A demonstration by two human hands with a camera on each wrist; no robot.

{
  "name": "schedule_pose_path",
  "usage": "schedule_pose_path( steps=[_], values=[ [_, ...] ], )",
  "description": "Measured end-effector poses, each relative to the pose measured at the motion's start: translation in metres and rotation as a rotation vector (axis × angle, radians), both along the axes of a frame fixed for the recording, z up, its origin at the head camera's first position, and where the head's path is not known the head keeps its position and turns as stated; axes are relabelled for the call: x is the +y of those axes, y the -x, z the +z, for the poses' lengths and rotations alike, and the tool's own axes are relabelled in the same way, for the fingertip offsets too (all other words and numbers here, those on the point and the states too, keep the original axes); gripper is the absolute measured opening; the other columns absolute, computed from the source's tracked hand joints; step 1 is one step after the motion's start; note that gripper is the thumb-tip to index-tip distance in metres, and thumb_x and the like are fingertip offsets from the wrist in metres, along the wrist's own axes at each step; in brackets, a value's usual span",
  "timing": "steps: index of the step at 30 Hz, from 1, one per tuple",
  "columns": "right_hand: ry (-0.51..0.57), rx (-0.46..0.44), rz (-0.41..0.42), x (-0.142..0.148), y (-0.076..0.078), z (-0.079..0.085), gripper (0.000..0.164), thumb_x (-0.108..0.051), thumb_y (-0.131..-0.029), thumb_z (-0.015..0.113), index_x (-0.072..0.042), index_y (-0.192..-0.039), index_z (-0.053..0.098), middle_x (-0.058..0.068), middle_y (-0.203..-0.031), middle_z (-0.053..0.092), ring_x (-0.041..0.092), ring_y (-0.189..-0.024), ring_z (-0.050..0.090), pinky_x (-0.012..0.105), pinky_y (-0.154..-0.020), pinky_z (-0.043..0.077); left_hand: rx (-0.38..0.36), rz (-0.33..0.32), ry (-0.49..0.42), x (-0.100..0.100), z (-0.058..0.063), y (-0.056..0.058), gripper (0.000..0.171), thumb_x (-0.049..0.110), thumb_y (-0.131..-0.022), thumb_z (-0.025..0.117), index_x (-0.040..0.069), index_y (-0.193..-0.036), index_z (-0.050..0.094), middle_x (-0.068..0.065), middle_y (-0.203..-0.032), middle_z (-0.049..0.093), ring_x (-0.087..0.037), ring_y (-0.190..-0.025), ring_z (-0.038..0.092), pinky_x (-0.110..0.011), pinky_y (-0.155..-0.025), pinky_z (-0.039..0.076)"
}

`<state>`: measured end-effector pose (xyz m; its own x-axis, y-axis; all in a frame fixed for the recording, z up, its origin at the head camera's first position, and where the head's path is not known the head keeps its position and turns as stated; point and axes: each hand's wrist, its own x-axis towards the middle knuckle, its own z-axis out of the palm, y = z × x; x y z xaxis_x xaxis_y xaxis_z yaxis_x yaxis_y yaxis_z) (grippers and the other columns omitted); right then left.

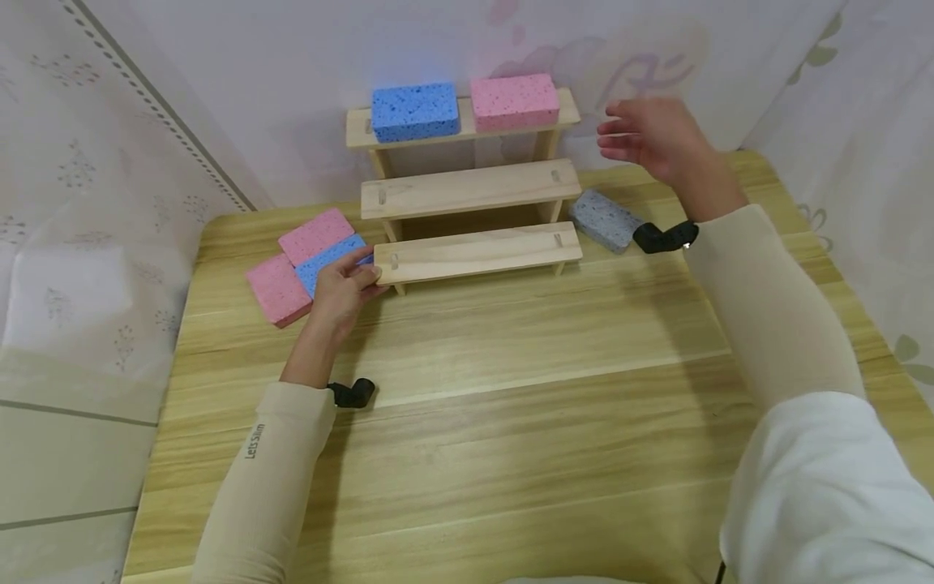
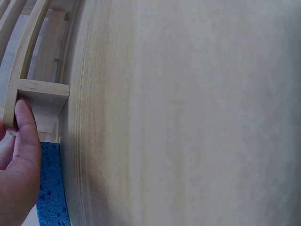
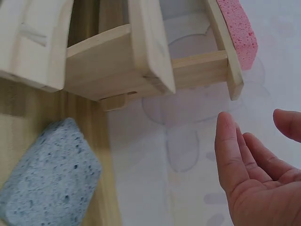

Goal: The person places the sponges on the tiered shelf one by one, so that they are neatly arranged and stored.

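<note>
A three-tier wooden shelf [image 1: 470,188] stands at the back of the table. My left hand [image 1: 341,292] pinches the left end of its lowest board [image 1: 477,253]; in the left wrist view a finger [image 2: 27,125] lies against the board by its leg. My right hand [image 1: 649,136] is in the air, right of the top board, fingers extended and nothing in them. On the top board sit a blue sponge [image 1: 416,112] and a pink sponge [image 1: 515,101] side by side. Below my right hand, a grey sponge [image 1: 604,221] lies by the shelf's right side.
Left of the shelf, two pink sponges [image 1: 317,235] [image 1: 279,289] and a blue sponge [image 1: 321,264] lie together on the wooden table [image 1: 467,454], the blue one partly hidden by my left hand. A patterned curtain [image 1: 292,97] hangs close behind the shelf.
</note>
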<state>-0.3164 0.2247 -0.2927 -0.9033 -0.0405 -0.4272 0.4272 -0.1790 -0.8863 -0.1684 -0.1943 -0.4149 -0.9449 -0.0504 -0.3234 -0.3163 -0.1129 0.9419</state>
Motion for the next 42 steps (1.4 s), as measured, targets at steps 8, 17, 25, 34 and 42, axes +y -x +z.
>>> schedule_pose_path(
  steps=[8, 17, 25, 34, 42],
  values=[
    [0.019, -0.023, 0.034, 0.015, -0.02, -0.014, 0.033, -0.018, -0.089, 0.073, -0.007, -0.116, 0.058, 0.013, -0.109, 0.062, 0.024, -0.085, 0.067, 0.034, -0.08, 0.06, -0.01, -0.002, -0.026, 0.004, -0.004, 0.001, 0.049, 0.0, -0.1, 0.05, 0.005, -0.148, 0.04, -0.007, -0.107, 0.056, -0.013, -0.095, 0.062, -0.02, -0.08, 0.057],
    [0.08, 0.003, 0.073, 0.026, -0.039, -0.04, 0.035, -0.016, -0.093, 0.067, -0.003, -0.122, 0.052, 0.015, -0.102, 0.065, 0.025, -0.083, 0.069, 0.033, -0.078, 0.06, -0.019, 0.003, -0.016, 0.0, -0.003, 0.0, 0.05, 0.002, -0.1, 0.051, 0.006, -0.148, 0.04, -0.007, -0.108, 0.056, -0.012, -0.094, 0.062, -0.02, -0.081, 0.056],
    [0.083, 0.011, 0.088, 0.036, -0.053, -0.06, 0.031, -0.015, -0.094, 0.066, -0.002, -0.119, 0.053, 0.015, -0.096, 0.068, 0.026, -0.082, 0.07, 0.031, -0.074, 0.061, -0.012, 0.0, -0.022, -0.002, -0.001, -0.002, 0.051, 0.001, -0.099, 0.051, 0.005, -0.148, 0.04, -0.007, -0.107, 0.056, -0.012, -0.096, 0.062, -0.019, -0.082, 0.056],
    [0.06, 0.037, 0.104, 0.043, -0.067, -0.079, 0.018, -0.015, -0.095, 0.064, -0.004, -0.109, 0.061, 0.015, -0.099, 0.066, 0.025, -0.083, 0.069, 0.031, -0.075, 0.061, -0.014, 0.008, -0.006, -0.005, 0.001, -0.007, 0.05, 0.003, -0.1, 0.051, 0.008, -0.148, 0.04, -0.006, -0.106, 0.056, -0.013, -0.098, 0.061, -0.019, -0.082, 0.056],
    [0.09, 0.018, 0.076, 0.055, -0.078, -0.093, 0.014, -0.014, -0.095, 0.063, -0.004, -0.106, 0.063, 0.015, -0.097, 0.067, 0.026, -0.086, 0.07, 0.032, -0.079, 0.06, -0.011, 0.004, -0.02, -0.005, -0.001, -0.008, 0.051, 0.002, -0.1, 0.051, 0.006, -0.149, 0.039, -0.007, -0.107, 0.056, -0.014, -0.098, 0.062, -0.02, -0.083, 0.056]
  ],
)
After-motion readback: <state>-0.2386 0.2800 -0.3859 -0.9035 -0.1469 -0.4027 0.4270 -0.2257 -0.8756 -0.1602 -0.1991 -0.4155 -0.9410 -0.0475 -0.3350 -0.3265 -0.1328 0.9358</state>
